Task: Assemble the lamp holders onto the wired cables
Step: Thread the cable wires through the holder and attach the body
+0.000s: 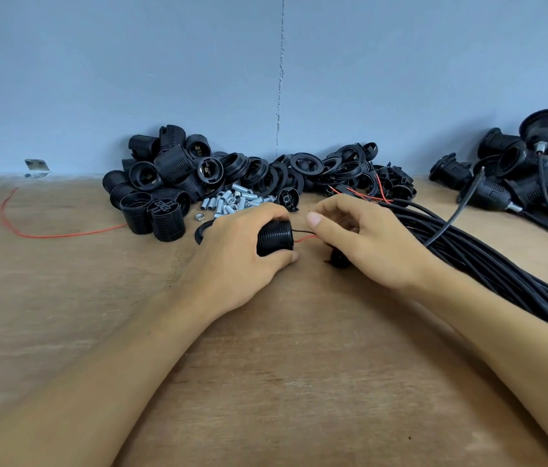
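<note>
Gripping lamp holder at mid-table.
Left hand curled round its ribbed body; wires, red and black, run from its end into right hand pinch, beside cable bundle.

Head-worn view looks forward and down, close over the table.

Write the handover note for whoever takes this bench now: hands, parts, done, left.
Left hand grips a threaded lamp holder. Right hand pinches the red and black wires running into it. Cable bundle lies right; loose holders, rings and metal tubes at the back. Finished assemblies far right. Left: close this one, then the remaining cables.
</note>
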Available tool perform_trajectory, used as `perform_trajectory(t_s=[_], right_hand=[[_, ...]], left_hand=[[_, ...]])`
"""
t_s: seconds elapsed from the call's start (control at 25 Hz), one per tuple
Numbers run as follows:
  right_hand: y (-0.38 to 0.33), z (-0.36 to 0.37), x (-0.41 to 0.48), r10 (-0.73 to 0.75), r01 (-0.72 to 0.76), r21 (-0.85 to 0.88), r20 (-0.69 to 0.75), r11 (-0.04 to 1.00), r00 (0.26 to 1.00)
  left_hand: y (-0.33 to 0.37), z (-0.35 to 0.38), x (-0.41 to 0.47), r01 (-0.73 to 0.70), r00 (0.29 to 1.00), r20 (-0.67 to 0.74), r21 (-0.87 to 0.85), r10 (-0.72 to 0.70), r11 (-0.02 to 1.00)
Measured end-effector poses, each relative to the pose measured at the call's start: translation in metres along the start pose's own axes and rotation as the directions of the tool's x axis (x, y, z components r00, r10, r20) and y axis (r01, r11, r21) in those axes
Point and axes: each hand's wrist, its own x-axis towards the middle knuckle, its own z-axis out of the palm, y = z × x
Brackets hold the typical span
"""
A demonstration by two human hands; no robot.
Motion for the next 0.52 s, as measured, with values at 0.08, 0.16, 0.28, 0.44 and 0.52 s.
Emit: perform_trajectory(t_s=[0.08, 0.16, 0.28, 0.44, 0.52], right_hand=[[0.005, -0.010, 0.001, 0.005, 0.004, -0.063, 0.141, 0.998, 0.990], [0.010, -0.013, 0.002, -0.021, 0.057, -0.167, 0.208, 0.984, 0.978], [0.016, -0.009, 0.005, -0.091, 0.122, -0.232, 0.143, 0.965, 0.986], [0.017, -0.005, 0.005, -0.138, 0.145, -0.164, 0.058, 0.976, 0.989], [0.016, -0.001, 0.004, -0.186, 0.196, -0.194, 0.066, 0.961, 0.980]], left_hand=[[-0.001, 0.000, 0.001, 0.016, 0.999, -0.034, -0.022, -0.017, 1.000], [-0.002, -0.001, 0.002, 0.065, 0.996, -0.056, -0.067, -0.069, 0.996], [-0.004, -0.003, 0.002, 0.158, 0.984, -0.054, -0.192, -0.171, 0.969], [-0.002, -0.005, 0.003, 0.159, 0.984, -0.036, -0.247, -0.173, 0.956], [-0.001, -0.006, 0.004, 0.177, 0.983, -0.006, -0.283, -0.186, 0.943]])
